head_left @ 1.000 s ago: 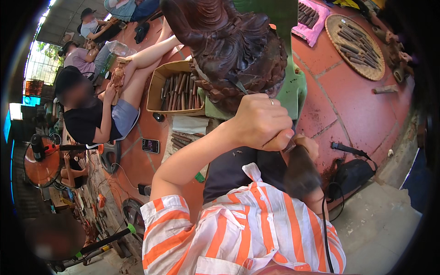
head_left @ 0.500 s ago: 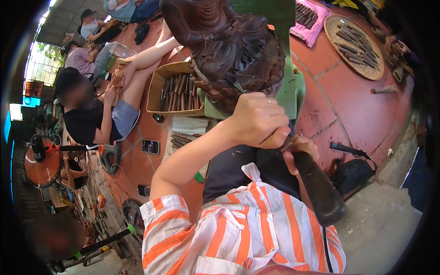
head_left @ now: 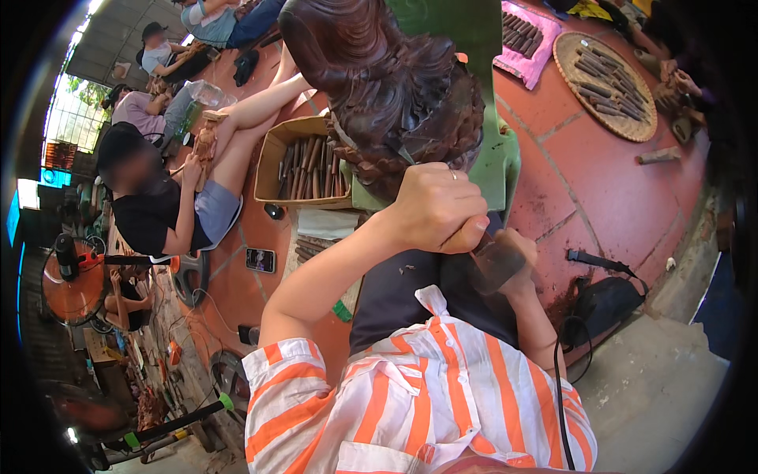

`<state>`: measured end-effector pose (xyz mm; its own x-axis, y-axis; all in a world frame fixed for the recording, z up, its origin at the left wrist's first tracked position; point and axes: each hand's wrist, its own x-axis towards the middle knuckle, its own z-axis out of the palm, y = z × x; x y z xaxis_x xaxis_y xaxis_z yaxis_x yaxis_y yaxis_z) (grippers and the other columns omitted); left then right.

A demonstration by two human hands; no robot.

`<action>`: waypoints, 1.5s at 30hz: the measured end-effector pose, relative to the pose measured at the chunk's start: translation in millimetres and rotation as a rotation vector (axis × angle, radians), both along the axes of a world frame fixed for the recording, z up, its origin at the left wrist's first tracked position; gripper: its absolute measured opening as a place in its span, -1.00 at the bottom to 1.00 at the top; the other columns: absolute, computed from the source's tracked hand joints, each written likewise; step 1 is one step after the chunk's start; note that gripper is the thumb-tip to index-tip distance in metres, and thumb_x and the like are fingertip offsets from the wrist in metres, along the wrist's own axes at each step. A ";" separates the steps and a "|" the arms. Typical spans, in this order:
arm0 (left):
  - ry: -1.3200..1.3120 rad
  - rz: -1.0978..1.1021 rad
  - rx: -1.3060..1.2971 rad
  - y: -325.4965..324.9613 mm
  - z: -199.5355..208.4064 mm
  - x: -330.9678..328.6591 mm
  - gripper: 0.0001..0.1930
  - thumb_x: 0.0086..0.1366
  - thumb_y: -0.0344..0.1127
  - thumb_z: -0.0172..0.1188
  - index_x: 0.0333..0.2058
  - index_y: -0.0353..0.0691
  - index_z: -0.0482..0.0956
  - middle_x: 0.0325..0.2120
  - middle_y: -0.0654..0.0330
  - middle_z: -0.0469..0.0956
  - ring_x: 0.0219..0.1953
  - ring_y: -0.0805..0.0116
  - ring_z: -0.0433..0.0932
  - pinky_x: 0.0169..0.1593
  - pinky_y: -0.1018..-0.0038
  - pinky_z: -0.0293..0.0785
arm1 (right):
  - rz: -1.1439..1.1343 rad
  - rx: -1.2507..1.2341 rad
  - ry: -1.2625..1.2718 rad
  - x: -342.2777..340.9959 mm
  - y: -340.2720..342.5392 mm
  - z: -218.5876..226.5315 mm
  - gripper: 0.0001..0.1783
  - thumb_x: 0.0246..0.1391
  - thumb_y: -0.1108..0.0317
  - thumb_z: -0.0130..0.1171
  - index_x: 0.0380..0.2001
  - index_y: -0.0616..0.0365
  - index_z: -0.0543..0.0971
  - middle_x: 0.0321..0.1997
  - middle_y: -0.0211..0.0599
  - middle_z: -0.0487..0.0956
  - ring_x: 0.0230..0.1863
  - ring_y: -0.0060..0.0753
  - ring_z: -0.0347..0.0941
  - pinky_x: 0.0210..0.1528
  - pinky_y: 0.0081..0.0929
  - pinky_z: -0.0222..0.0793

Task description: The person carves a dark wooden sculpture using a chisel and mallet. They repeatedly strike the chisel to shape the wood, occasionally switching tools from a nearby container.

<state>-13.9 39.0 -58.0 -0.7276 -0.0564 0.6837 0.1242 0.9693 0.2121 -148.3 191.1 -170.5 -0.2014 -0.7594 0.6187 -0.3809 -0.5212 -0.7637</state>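
Observation:
A dark brown wood carving of a seated robed figure (head_left: 387, 87) stands before me, its carved base nearest my hands. Closed into a fist, my left hand (head_left: 438, 207) grips a carving chisel, whose thin blade (head_left: 407, 153) touches or nearly touches the base. Most of the chisel is hidden in the fist. Just to the right, my right hand (head_left: 523, 254) is wrapped round a dark wooden mallet (head_left: 497, 262), smeared by motion. The mallet's head is close beside the lower end of my left fist.
A green plastic chair (head_left: 493, 170) supports the carving. Left of it are a cardboard box (head_left: 264, 170) of chisels, a phone (head_left: 260, 259) and a co-worker holding a small wooden figure (head_left: 207, 142). At right lie a round woven tray (head_left: 564, 55) of tools and a black bag (head_left: 608, 304).
The mallet has swung from hanging low by my right side up against the area of my left fist. My left hand stays on the chisel, with the view shifted slightly.

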 end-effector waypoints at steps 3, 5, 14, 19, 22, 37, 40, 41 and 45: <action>-0.008 0.015 -0.033 -1.2 -1.3 -2.1 -0.77 0.11 -0.24 0.02 -0.70 -0.06 0.39 -0.75 0.31 0.28 -0.69 0.29 0.31 -0.57 0.38 0.19 | -0.029 -0.109 -0.250 11.5 -9.1 -5.9 -0.72 -0.23 0.46 0.41 -0.52 0.19 0.45 -0.61 -0.29 0.47 -0.64 -0.43 0.39 -0.54 -0.50 0.29; -0.017 0.015 -0.035 -0.6 -3.4 -0.7 -0.78 0.10 -0.25 0.02 -0.70 -0.06 0.39 -0.75 0.31 0.28 -0.69 0.29 0.32 -0.57 0.38 0.20 | -0.046 -0.086 -0.285 13.2 -9.1 -6.2 -0.71 -0.28 0.43 0.45 -0.58 0.16 0.47 -0.62 -0.33 0.48 -0.66 -0.43 0.39 -0.56 -0.51 0.28; -0.011 0.038 -0.037 -5.5 -4.9 -0.5 -0.77 0.14 -0.21 0.04 -0.67 -0.06 0.41 -0.73 0.31 0.30 -0.66 0.30 0.34 -0.56 0.38 0.20 | -0.091 0.039 0.001 4.8 -15.4 -6.9 -0.69 -0.28 0.49 0.38 -0.54 0.19 0.38 -0.74 -0.33 0.32 -0.75 -0.39 0.28 -0.68 -0.50 0.17; -0.031 0.058 -0.084 -7.9 -7.8 1.8 -0.82 0.04 -0.25 0.12 -0.68 -0.07 0.43 -0.74 0.31 0.33 -0.66 0.30 0.39 -0.55 0.39 0.24 | -0.118 -0.095 0.138 6.6 -15.5 14.4 -0.69 -0.34 0.64 0.35 -0.57 0.23 0.39 -0.72 -0.27 0.37 -0.75 -0.39 0.30 -0.66 -0.52 0.18; -0.015 0.060 -0.081 -9.1 -5.4 0.6 -0.82 0.05 -0.25 0.12 -0.67 -0.08 0.42 -0.73 0.29 0.31 -0.66 0.29 0.37 -0.56 0.38 0.21 | -0.031 -0.098 -0.073 9.2 -12.3 -4.8 -0.73 -0.20 0.53 0.33 -0.46 0.17 0.40 -0.67 -0.27 0.40 -0.69 -0.32 0.33 -0.59 -0.44 0.23; 0.005 0.098 -0.051 -9.9 -4.9 -0.2 -0.81 0.07 -0.24 0.11 -0.68 -0.06 0.43 -0.73 0.30 0.35 -0.65 0.29 0.40 -0.53 0.37 0.27 | -0.005 -0.262 -0.481 21.6 -28.5 4.8 -0.76 -0.29 0.49 0.34 -0.65 0.16 0.42 -0.70 -0.38 0.37 -0.73 -0.44 0.34 -0.64 -0.51 0.24; -0.003 0.106 -0.063 -8.9 -6.4 0.8 -0.81 0.07 -0.25 0.10 -0.69 -0.07 0.42 -0.73 0.30 0.34 -0.64 0.29 0.40 -0.53 0.37 0.27 | -0.123 0.156 -0.003 0.2 -18.6 10.7 -0.74 -0.08 0.47 0.33 -0.52 0.19 0.37 -0.66 -0.30 0.42 -0.65 -0.39 0.37 -0.54 -0.49 0.28; -0.010 0.110 -0.070 -9.2 -6.6 1.5 -0.81 0.07 -0.25 0.10 -0.69 -0.07 0.42 -0.73 0.30 0.34 -0.64 0.29 0.40 -0.53 0.36 0.26 | -0.066 0.031 -0.144 3.2 -20.1 7.0 -0.74 -0.11 0.47 0.34 -0.52 0.18 0.40 -0.66 -0.31 0.43 -0.64 -0.40 0.38 -0.53 -0.48 0.28; 0.000 0.109 -0.051 -10.3 -4.1 2.0 -0.83 0.04 -0.26 0.10 -0.68 -0.07 0.42 -0.73 0.29 0.33 -0.65 0.28 0.39 -0.53 0.36 0.27 | -0.118 0.116 0.131 1.0 -19.0 -11.9 -0.79 -0.10 0.46 0.34 -0.45 0.10 0.46 -0.62 -0.28 0.47 -0.62 -0.37 0.40 -0.50 -0.41 0.31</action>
<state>-11.9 28.7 -62.1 -0.7191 -0.1002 0.6877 0.0179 0.9865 0.1625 -147.3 172.1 -182.4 -0.2171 -0.8032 0.5548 -0.5338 -0.3782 -0.7563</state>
